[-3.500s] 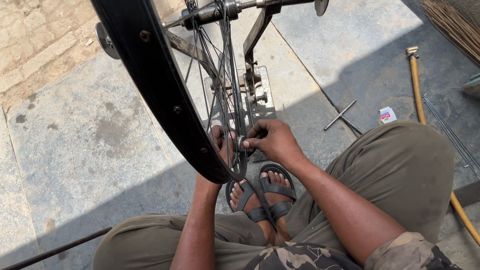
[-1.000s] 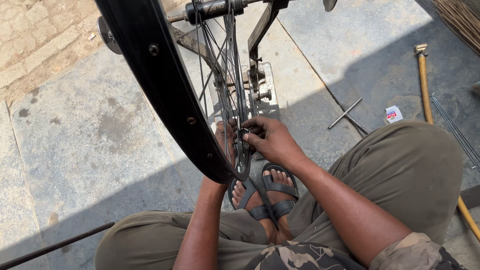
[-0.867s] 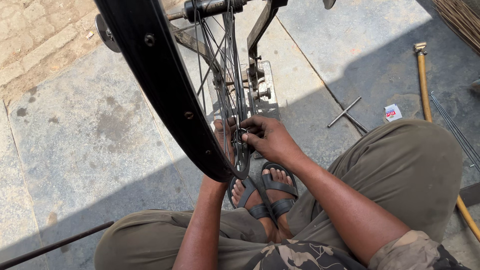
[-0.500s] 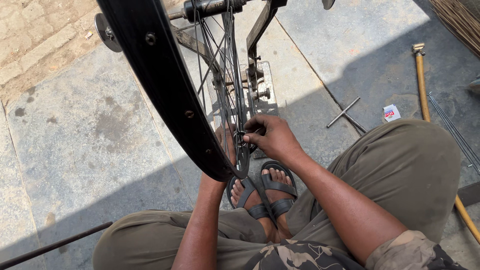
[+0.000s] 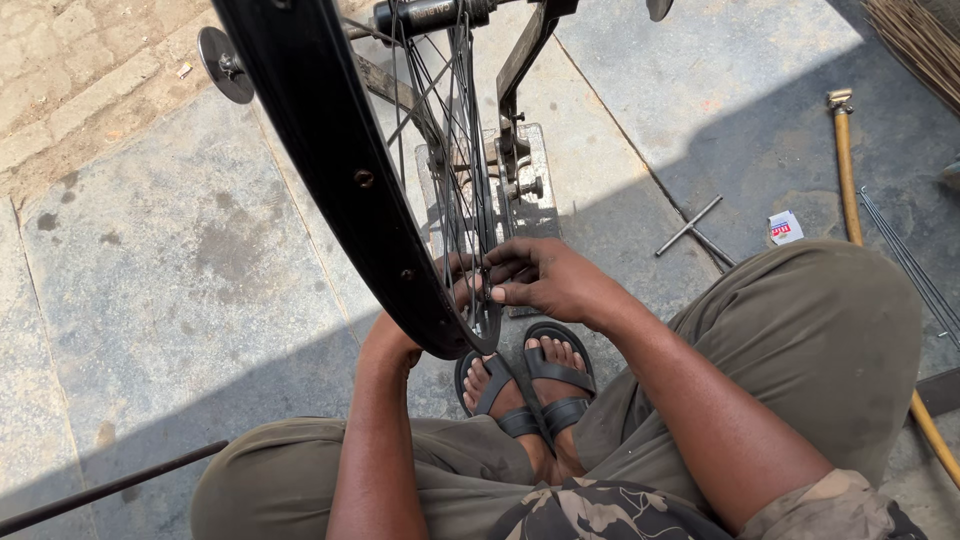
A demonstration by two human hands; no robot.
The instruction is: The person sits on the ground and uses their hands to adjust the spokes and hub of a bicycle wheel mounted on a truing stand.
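A black bicycle wheel rim (image 5: pixel 330 170) with thin metal spokes (image 5: pixel 455 170) stands upright in a metal stand (image 5: pixel 520 170) in front of me. My right hand (image 5: pixel 550 280) pinches a spoke end at the rim's inner side, fingers closed together. My left hand (image 5: pixel 455 285) is on the far side of the rim, mostly hidden behind it, its fingers touching the spokes near the same spot. Whether it grips a spoke I cannot tell. My feet in dark sandals (image 5: pixel 530 385) rest below the wheel.
A cross-shaped metal wrench (image 5: pixel 692 228) and a small white packet (image 5: pixel 784 227) lie on the stone floor to the right. A yellow-handled tool (image 5: pixel 848 170) and loose spokes (image 5: pixel 915 270) lie further right. A dark rod (image 5: pixel 110 488) crosses the lower left.
My right hand has stayed at the rim with small shifts of the fingers on the spoke. The wheel and view have barely moved.
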